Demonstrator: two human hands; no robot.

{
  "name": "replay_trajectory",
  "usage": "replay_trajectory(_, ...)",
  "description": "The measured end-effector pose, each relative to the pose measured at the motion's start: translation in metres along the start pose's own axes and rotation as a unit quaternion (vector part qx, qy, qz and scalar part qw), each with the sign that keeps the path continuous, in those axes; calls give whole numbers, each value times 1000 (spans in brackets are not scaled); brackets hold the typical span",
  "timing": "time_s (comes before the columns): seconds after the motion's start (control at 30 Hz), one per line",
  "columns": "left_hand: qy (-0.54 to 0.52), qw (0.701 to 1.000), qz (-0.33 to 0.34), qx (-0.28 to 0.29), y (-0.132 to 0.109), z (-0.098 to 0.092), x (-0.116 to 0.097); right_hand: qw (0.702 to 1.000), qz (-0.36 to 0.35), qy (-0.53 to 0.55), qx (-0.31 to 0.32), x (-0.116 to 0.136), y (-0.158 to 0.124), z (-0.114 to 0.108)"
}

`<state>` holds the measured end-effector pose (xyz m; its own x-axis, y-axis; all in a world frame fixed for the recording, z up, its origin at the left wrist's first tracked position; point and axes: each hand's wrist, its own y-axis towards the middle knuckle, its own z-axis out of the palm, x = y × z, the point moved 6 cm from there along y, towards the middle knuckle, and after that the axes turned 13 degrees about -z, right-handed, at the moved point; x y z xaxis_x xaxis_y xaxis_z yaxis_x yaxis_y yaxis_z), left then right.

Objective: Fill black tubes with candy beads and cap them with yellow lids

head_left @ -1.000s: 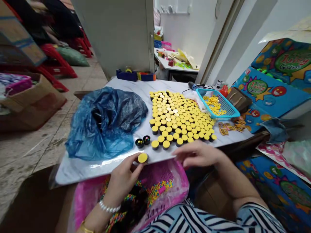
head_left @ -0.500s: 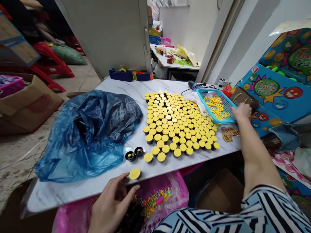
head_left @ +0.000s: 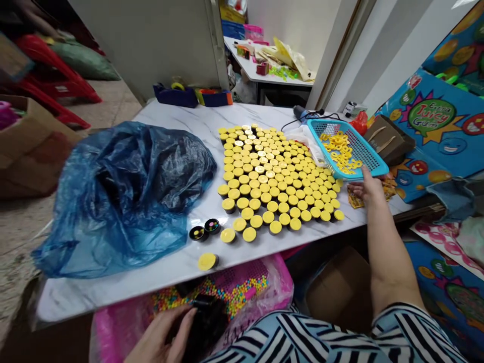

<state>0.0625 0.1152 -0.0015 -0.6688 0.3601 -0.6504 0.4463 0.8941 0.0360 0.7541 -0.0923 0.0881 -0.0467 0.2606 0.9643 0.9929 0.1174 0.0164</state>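
Observation:
My left hand (head_left: 162, 335) is low at the bottom edge, its fingers at a dark heap (head_left: 206, 320) in a pink bag (head_left: 242, 287) of coloured beads; whether it grips anything is hidden. A single yellow-capped black jar (head_left: 207, 261) stands near the front table edge, apart from that hand. Two open black jars (head_left: 204, 229) showing coloured beads stand close together beside a large block of yellow-capped jars (head_left: 272, 176). My right hand (head_left: 366, 186) is open, just below the corner of a turquoise basket (head_left: 372, 161) holding yellow rings, above yellow sachets (head_left: 355, 200).
The white marble-patterned table (head_left: 181, 116) carries a crumpled blue plastic bag (head_left: 121, 201). Colourful Juicy Gum boxes (head_left: 427, 121) stand to the right, and a cardboard box (head_left: 338, 287) sits below. A striped sleeve (head_left: 340, 338) fills the bottom. Another table (head_left: 264, 65) stands beyond the doorway.
My left hand has let go of the yellow-capped jar, leaving it near the table edge, and moved down to the dark heap. My right hand has gone out to the basket's corner.

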Motion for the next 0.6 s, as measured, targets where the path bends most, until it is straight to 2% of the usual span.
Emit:
replay_trajectory(0.1,6,1000,21,0,-2,7,3,996,17,86,1,9,3,12)
replay_trajectory(0.3,13,999,40,-20,-8,12,14,993,-23,113,-25,38,14,14)
replay_trajectory(0.5,0,998,56,1,-10,25,19,978,-43,199,-43,82,22,26)
replay_trajectory(0.6,-9,998,68,2,-15,29,20,971,-65,225,-39,109,15,26)
